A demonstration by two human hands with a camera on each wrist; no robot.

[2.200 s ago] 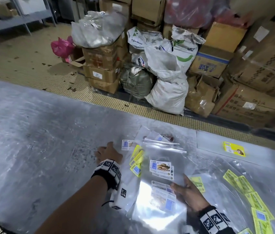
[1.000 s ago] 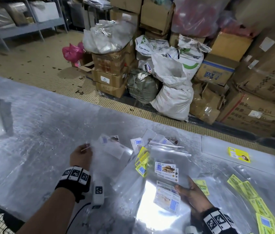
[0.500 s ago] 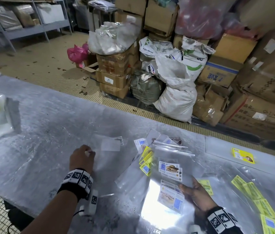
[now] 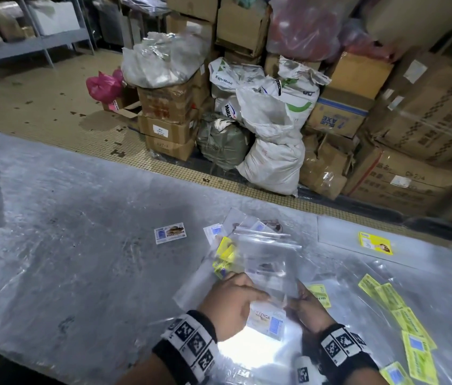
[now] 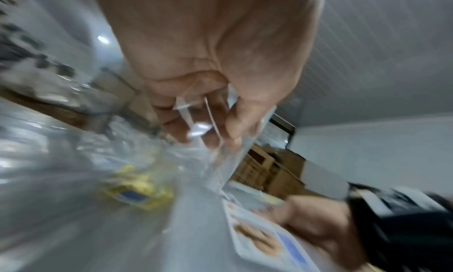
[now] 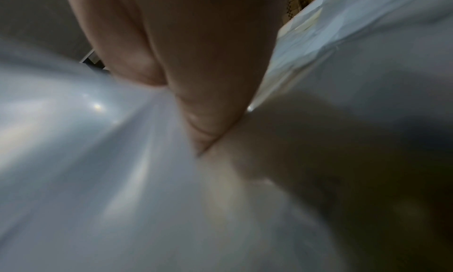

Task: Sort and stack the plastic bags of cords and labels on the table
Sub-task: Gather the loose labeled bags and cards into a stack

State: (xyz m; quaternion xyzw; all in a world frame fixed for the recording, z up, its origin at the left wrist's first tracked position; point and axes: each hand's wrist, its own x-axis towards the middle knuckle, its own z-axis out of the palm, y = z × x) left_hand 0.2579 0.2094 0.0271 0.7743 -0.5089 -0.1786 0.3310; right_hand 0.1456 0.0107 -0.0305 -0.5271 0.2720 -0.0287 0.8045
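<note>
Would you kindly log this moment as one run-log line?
left hand: pinches clear bag | right hand: holds same bag | stray label: alone on table

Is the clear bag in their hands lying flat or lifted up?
Lifted at its near edge: the clear bag is pinched by the left hand and right hand; its far part rests on the pile.

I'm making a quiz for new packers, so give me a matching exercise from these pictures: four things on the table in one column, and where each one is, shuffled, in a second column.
Things:
1. small white picture label lying alone
2. clear plastic zip bag
3. row of yellow-green paper labels
4. single yellow label with a dark picture

Places:
A. far right, near the table's back edge
B. between the left hand and right hand
C. bare table, left of the pile
D. right of the right hand

Pairs: 1-C, 2-B, 3-D, 4-A
</note>
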